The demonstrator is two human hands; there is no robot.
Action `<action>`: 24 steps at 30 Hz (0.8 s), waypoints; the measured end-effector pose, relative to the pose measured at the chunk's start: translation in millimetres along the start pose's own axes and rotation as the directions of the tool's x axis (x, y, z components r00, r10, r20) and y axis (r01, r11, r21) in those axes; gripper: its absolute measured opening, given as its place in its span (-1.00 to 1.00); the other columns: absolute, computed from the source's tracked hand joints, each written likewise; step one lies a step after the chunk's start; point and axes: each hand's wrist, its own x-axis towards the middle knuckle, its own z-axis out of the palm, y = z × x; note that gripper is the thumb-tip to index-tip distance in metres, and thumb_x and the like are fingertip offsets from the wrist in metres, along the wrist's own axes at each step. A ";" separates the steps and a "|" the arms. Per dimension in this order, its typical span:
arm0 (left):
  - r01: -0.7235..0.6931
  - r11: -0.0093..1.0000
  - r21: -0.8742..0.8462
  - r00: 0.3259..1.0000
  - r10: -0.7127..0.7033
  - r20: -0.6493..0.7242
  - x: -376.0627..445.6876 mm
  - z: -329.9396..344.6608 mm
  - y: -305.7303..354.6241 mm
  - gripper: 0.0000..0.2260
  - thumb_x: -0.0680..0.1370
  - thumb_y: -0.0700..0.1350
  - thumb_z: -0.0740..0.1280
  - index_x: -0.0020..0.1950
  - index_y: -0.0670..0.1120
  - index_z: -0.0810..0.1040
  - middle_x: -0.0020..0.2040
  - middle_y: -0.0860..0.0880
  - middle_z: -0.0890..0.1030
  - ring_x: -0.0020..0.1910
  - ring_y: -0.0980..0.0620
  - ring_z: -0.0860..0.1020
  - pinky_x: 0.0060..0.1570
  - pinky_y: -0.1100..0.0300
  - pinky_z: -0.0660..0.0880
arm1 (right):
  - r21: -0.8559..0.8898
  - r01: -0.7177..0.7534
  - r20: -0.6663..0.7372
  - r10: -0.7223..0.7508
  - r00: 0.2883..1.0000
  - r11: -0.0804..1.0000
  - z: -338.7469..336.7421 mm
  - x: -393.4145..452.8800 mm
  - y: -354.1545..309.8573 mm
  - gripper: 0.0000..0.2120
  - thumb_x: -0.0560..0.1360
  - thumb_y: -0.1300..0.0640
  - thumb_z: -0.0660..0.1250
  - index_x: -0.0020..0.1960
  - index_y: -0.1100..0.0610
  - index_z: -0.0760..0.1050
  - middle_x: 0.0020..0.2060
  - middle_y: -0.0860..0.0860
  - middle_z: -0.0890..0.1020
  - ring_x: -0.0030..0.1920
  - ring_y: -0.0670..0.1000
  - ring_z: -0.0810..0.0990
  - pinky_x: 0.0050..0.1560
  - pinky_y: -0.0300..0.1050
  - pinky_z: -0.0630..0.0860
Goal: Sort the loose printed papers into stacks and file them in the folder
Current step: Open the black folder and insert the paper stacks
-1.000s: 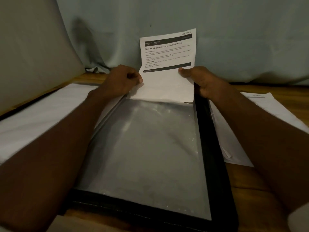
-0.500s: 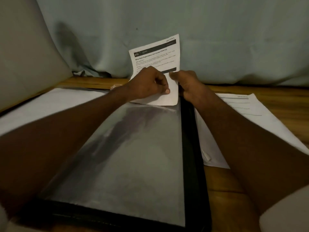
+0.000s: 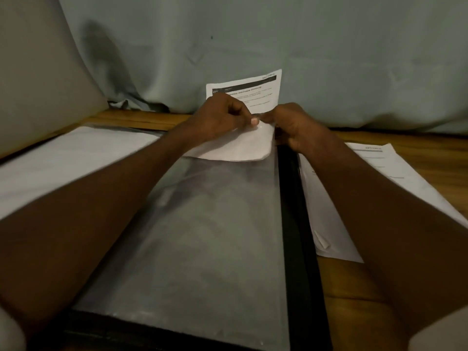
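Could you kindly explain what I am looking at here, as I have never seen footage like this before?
There is no machine: a person wears a camera on the head, looking down at their own two bare hands. On the wooden table lies an open black folder with a clear sleeve. The left hand and right hand both pinch a printed sheet, apparently feeding it into the sleeve's far end. More papers lie to the right, and a white page to the left.

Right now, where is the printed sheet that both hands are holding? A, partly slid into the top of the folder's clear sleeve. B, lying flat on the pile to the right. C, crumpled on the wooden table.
A: the printed sheet stands half out of the clear sleeve, pinched by the left hand and right hand.
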 end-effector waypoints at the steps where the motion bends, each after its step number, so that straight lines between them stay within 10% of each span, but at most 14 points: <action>1: 0.011 1.000 0.002 1.000 -0.011 0.013 0.0 -6.2 0.8 -0.83 0.49 0.00 0.56 -0.07 -0.10 0.77 -0.16 0.03 0.74 -0.13 0.21 0.62 0.08 0.18 0.54 | -0.019 0.025 -0.030 -0.025 0.999 1.000 -0.4 1.8 0.5 -0.65 0.49 0.36 0.41 0.27 0.22 0.60 0.07 0.12 0.72 0.04 0.15 0.71 -0.18 -0.05 0.65; 7: 0.119 0.980 0.158 0.952 -0.158 0.262 -15.0 -58.9 -13.9 -0.83 0.50 -0.16 0.55 0.07 -0.14 0.75 0.05 -0.13 0.74 0.11 -0.05 0.68 0.27 0.12 0.53 | -0.105 0.065 0.040 -0.061 0.997 0.992 -3.5 5.5 4.0 -0.57 0.51 0.37 0.42 0.37 0.25 0.54 0.23 0.10 0.66 0.18 0.14 0.65 0.29 0.07 0.58; 14: 0.222 0.962 0.157 0.932 -0.257 0.255 -24.9 -81.7 -29.0 -0.78 0.48 -0.23 0.55 0.10 -0.21 0.73 0.06 -0.06 0.75 0.05 0.11 0.68 0.08 0.34 0.59 | -0.148 0.064 0.104 -0.049 0.993 0.987 -7.3 -3.2 -2.2 -0.63 0.51 0.32 0.43 0.30 0.15 0.60 0.11 0.05 0.72 0.12 0.13 0.69 0.20 0.09 0.62; 24: 0.228 0.963 0.142 0.935 -0.257 0.243 -26.1 -75.5 -37.3 -0.81 0.45 -0.21 0.57 0.05 -0.18 0.75 0.05 -0.17 0.74 0.15 -0.14 0.66 0.32 0.02 0.53 | -0.203 0.019 0.330 0.050 0.943 0.979 -10.8 1.8 -1.6 -0.58 0.51 0.32 0.39 0.35 0.09 0.57 0.18 0.01 0.71 0.27 0.12 0.64 0.02 -0.11 0.58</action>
